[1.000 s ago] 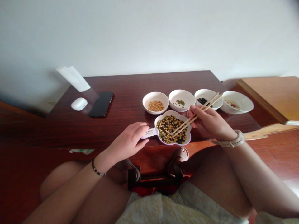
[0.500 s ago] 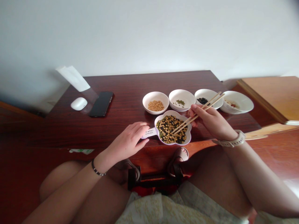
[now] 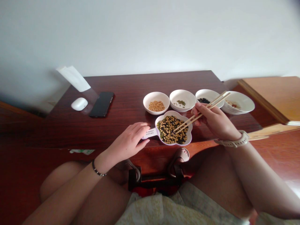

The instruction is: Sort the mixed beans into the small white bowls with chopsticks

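A flower-shaped bowl point(image 3: 190, 137) with a short labelled handle holds mixed yellow, black and green beans. My left hand point(image 3: 132, 139) grips the end of that handle from the left, its fingers over the top. In my right hand point(image 3: 212, 120) is a pair of chopsticks point(image 3: 206, 109), slanting down to the left with the tips among the beans. Whether a bean is pinched between the tips is too small to tell. Behind stand a white bowl of yellow beans point(image 3: 156, 107), a bowl with a few green beans point(image 3: 181, 103) and a bowl of black beans point(image 3: 203, 100).
A fourth white bowl point(image 3: 246, 106) with mixed small bits stands at the right end of the row. On the left of the dark table point(image 3: 126, 84) lie a black phone point(image 3: 102, 104), a white mouse-like object point(image 3: 79, 104) and a white folded paper point(image 3: 74, 78).
My right hand and the chopsticks have shifted slightly to the right, the tips still in the beans. My left hand and the handled bowl have stayed in place.
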`<state>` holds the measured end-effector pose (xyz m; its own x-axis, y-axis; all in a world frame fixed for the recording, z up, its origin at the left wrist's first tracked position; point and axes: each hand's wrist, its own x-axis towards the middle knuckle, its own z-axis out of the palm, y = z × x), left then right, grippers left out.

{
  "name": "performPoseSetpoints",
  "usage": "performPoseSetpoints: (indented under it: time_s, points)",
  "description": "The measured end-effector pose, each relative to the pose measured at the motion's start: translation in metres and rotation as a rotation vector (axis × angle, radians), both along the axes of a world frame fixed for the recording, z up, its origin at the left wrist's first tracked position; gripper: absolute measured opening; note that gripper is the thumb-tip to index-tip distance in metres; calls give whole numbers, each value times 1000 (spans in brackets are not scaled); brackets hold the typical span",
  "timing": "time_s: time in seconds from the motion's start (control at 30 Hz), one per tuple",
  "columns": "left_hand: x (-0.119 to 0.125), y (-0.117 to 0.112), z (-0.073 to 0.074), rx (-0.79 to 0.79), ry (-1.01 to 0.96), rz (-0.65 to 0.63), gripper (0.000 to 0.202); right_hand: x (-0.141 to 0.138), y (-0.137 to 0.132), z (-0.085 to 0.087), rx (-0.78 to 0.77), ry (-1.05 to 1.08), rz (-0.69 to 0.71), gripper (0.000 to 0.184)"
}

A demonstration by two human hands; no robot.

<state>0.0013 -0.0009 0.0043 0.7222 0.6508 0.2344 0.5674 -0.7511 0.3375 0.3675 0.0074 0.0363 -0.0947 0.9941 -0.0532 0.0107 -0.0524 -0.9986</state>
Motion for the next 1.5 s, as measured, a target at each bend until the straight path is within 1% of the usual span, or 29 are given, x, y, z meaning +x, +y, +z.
performPoseSetpoints:
  time_s: [0.2,0.4,0.67,0.93,1.07,1.17,1.33,1.5]
  points:
    - [0,0,2,-19,-8,8,39,-1,0,-1,-16,-15,-22,45]
    - [1,0,2,-12,-9,-5,39,-4,-1,2,-5,-24,5,48]
    - [1,0,2,0,6,-7,38,-7,-1,2,-34,-51,8,47]
    - [1,0,2,17,-15,-14,36,-5,0,-3,-9,-35,-10,48]
    - [1,0,2,15,-21,-15,37,-3,0,-1,12,6,-23,46]
    - [0,1,1,14,-38,-10,38,-3,1,2,36,58,-57,44]
    - [0,2,0,5,-12,-14,38,1,6,4,58,130,-116,41]
    - [0,2,0,7,-12,-14,37,8,12,10,147,208,-249,37]
